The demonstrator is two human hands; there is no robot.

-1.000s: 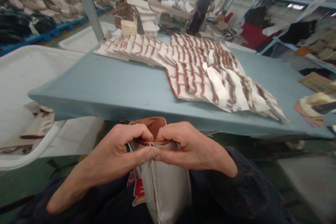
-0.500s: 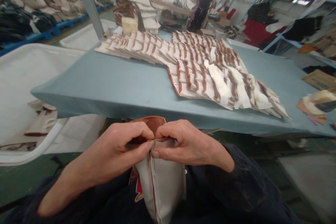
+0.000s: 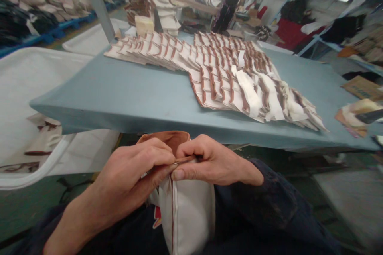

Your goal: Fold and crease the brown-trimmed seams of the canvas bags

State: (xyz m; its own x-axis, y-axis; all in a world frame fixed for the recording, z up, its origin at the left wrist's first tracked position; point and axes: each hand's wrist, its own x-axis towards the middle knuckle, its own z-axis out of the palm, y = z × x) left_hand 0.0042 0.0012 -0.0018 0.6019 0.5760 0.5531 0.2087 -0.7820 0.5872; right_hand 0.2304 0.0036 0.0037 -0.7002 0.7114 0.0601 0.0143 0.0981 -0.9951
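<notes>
A cream fabric piece with a brown lining and a lengthwise brown-edged seam (image 3: 191,215) hangs in front of my chest; it looks like a small pouch or bag, though its exact kind is unclear. My left hand (image 3: 140,167) pinches its top edge just left of the seam. On the other side of the seam, my right hand (image 3: 205,161) grips the same edge between thumb and bent fingers. The two hands nearly meet at the seam's top. Brown lining stands up in a curve behind the fingers.
A blue-covered table (image 3: 134,95) stretches ahead, bearing overlapping rows of cream, brown-edged pieces (image 3: 218,83) with white strips on some. A white bin (image 3: 18,87) with fabric pieces stands at left. Cardboard (image 3: 362,87) lies at right. A person (image 3: 231,0) stands beyond the table.
The left fingers have folded further over the top edge, and the left thumb is less exposed. The fabric piece has swung slightly right. The view has shifted a little.
</notes>
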